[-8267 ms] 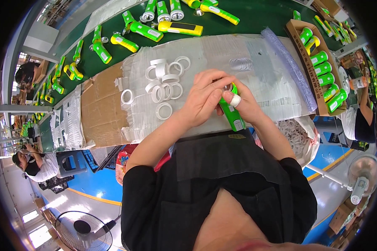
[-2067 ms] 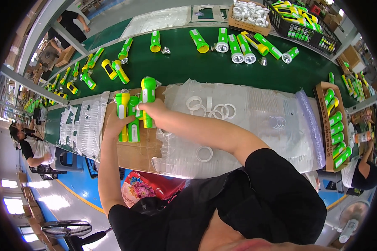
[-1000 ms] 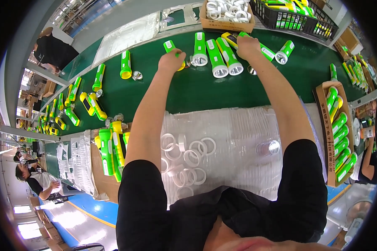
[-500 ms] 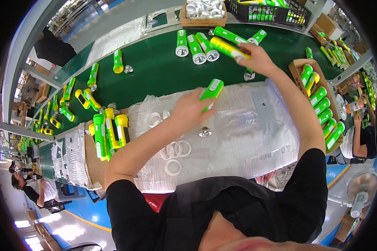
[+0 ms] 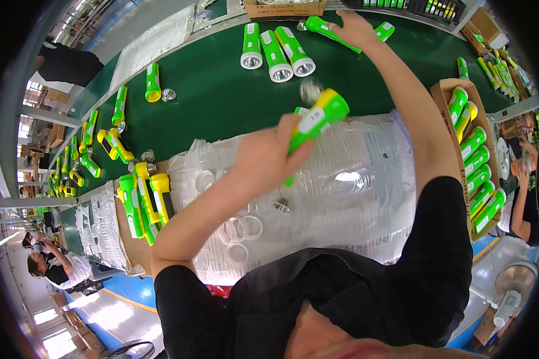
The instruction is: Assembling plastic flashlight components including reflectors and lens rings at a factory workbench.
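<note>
My left hand (image 5: 266,155) is closed around a green and yellow flashlight body (image 5: 317,119), its wide end raised to the right. Just beyond that end a silver reflector (image 5: 310,91) is blurred by motion. Beside the fingers, a small green and white piece (image 5: 301,111) shows, mostly hidden. At the far side my right hand (image 5: 354,30) reaches over a lying green flashlight (image 5: 326,29), thumb and forefinger apart and nothing seen between them. Another green flashlight (image 5: 384,31) lies right of it. On the plastic-covered mat (image 5: 317,227) are white rings (image 5: 236,254) and a reflector (image 5: 281,204).
Three flashlights with white-ringed heads (image 5: 275,63) lie on the green table (image 5: 209,90). A cardboard box of flashlights (image 5: 443,99) stands at the right, more flashlights (image 5: 141,200) at the left. A carton (image 5: 284,9) and black crate (image 5: 434,12) line the far edge. Other people work on both sides.
My right hand has moved farther away, and the yellow and green flashlight it held is no longer in it. My left hand has raised and tilted its flashlight. The view has shifted slightly.
</note>
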A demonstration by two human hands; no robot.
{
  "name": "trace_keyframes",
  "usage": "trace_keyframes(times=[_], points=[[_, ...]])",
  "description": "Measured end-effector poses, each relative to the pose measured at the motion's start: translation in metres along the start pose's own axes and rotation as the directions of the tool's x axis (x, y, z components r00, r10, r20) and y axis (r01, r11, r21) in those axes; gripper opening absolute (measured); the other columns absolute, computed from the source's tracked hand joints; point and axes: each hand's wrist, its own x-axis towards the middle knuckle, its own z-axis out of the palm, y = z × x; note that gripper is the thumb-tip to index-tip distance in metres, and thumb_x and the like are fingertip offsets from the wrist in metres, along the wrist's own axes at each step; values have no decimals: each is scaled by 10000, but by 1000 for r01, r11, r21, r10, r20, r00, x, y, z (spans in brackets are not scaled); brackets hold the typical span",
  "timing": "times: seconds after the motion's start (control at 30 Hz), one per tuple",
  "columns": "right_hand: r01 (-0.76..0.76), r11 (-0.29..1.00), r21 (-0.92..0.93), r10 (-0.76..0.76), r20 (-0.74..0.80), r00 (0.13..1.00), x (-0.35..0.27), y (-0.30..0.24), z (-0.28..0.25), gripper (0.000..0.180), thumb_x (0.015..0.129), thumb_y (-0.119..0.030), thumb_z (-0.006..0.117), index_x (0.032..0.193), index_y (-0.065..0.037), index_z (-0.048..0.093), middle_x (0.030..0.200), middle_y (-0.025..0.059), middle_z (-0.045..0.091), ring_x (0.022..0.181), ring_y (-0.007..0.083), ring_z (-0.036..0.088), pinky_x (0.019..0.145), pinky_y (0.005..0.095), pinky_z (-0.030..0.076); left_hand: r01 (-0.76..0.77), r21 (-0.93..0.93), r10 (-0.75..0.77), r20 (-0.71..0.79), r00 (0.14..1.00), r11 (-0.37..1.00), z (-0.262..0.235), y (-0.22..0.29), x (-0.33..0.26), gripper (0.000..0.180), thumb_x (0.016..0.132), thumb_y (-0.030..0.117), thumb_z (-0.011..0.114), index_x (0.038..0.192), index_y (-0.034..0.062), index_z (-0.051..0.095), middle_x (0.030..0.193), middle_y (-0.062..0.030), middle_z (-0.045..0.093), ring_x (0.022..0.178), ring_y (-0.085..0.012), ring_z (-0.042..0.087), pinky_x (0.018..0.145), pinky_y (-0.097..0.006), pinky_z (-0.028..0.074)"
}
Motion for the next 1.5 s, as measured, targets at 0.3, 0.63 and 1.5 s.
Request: trace_keyframes(times=[0.3, 0.63, 1.5], points=[[-147, 988, 36, 128, 329, 935, -23, -25, 2, 481, 757, -366, 672, 1124, -58, 624, 1112, 131, 658, 1056, 296, 633, 888, 405, 521, -110, 104, 93, 158, 983, 988, 20, 17, -1, 401, 807, 320, 693, 1017, 2, 569, 703, -154, 608, 609, -332, 619, 561, -433, 508], [-164, 550, 819, -80, 248, 965, -160, -53, -108, 480, 781, -360, 780, 1054, 12, 651, 925, 84, 676, 865, 129, 594, 776, 296, 482, 46, 250, -44, -13, 999, 967, 19, 23, 15, 448, 828, 457, 706, 987, 51, 603, 698, -99, 632, 637, -269, 645, 568, -368, 495], [562, 785, -260, -242, 708, 664, -204, 205, -164, 898, 403, -191, 867, 1229, -121, 522, 1236, 108, 514, 1223, 329, 432, 1062, 438, 353, 335, -695, -339, 138, 931, 636, 0, 27, 2, 417, 759, 33, 724, 1117, 21, 512, 853, -55, 642, 657, -130, 624, 630, -275, 516]])
